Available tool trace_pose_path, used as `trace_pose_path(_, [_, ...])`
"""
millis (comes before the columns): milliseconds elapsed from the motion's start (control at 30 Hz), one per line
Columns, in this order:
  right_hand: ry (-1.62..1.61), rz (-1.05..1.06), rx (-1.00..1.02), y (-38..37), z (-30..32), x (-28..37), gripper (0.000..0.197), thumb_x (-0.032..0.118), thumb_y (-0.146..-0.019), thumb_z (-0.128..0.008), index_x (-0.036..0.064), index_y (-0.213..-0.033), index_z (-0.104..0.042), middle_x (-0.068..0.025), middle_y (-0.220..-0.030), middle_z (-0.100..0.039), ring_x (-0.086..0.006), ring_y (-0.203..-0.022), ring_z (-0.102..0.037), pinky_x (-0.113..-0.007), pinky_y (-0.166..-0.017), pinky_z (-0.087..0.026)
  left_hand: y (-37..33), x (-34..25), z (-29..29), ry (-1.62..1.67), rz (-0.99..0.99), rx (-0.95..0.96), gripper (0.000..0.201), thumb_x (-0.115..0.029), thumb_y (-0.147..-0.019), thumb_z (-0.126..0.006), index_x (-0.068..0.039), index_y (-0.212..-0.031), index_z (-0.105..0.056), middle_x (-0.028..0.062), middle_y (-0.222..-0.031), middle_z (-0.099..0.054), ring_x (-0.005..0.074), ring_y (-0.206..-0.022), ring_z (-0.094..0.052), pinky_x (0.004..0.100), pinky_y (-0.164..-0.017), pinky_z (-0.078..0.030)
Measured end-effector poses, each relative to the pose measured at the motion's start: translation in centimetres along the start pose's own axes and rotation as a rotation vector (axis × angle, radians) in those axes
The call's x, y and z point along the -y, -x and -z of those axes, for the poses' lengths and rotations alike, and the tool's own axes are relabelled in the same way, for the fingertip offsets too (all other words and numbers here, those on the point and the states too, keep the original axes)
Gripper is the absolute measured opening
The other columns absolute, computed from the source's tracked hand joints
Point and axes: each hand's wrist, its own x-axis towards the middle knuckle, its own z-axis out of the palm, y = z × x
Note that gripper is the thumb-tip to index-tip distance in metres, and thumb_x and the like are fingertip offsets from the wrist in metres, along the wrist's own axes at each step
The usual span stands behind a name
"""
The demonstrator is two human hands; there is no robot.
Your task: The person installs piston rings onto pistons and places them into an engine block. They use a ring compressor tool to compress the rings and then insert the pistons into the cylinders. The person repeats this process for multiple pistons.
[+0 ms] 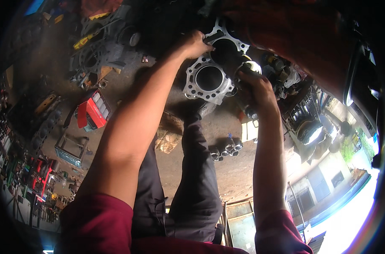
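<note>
A pale metal engine block with large round bores and many small holes stands in front of me at the upper middle. Over its far left side, my left hand is closed beside a short dark bar; what the fingers grip is partly hidden. My right hand wraps round a dark, rounded object with a bright metal part, at the block's right side. Its exact kind does not show. The near bore is open and dark inside, while the dark object partly covers the one beyond.
Several pistons sit on the floor nearer me. Flattened cardboard lies by my legs. To the left are a red box of pale cylinders, a crate and engine parts. Metal parts crowd the right.
</note>
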Motion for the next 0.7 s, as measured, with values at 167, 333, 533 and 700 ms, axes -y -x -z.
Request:
trace_pose_path(167, [-0.013,0.016,-0.051,-1.7,-2.3,0.3,0.012,0.011,-0.086,-0.068,0.0034,-0.094,-0.065,0.0002,-0.071,-0.057,-0.0085,-0.054,-0.047,-0.025,-0.047,-0.035,-0.6,-0.4,0.0,-0.082,-0.025,-0.007,0.027,-0.023,-0.079,-0.078,0.0,-0.089,-0.071,0.0107,-0.079,-0.073,0.0193,-0.078,-0.071,0.0341,-0.071,-0.054])
trace_pose_path(333, [-0.04,0.043,0.013,-3.2,-3.9,0.7,0.019,0.011,-0.085,-0.069,0.003,-0.102,-0.067,-0.0016,-0.077,-0.062,-0.009,-0.056,-0.052,-0.023,-0.048,-0.04,-0.3,-1.5,0.5,-0.188,0.072,0.042,0.043,-0.027,-0.076,-0.075,0.0,-0.109,-0.069,0.0231,-0.108,-0.069,0.0347,-0.103,-0.068,0.0414,-0.089,-0.054])
trace_pose_path(533, [-0.054,0.036,0.035,-4.9,-4.5,1.4,0.014,0.004,-0.086,-0.066,0.0002,-0.1,-0.067,-0.0045,-0.077,-0.062,-0.0095,-0.054,-0.051,-0.023,-0.045,-0.038,0.7,-2.7,1.6,-0.068,0.152,0.022,0.038,-0.023,-0.074,-0.076,0.001,-0.102,-0.072,0.0162,-0.091,-0.073,0.0245,-0.083,-0.07,0.0364,-0.076,-0.054])
trace_pose_path(700, [-0.017,0.055,0.064,-6.9,-5.0,0.3,0.012,0.004,-0.087,-0.064,0.0015,-0.099,-0.067,-0.0042,-0.076,-0.063,-0.0103,-0.053,-0.05,-0.024,-0.044,-0.037,0.7,-3.1,1.8,-0.027,0.18,0.025,0.038,-0.025,-0.076,-0.076,0.001,-0.103,-0.072,0.0159,-0.092,-0.072,0.0239,-0.085,-0.069,0.0357,-0.078,-0.053])
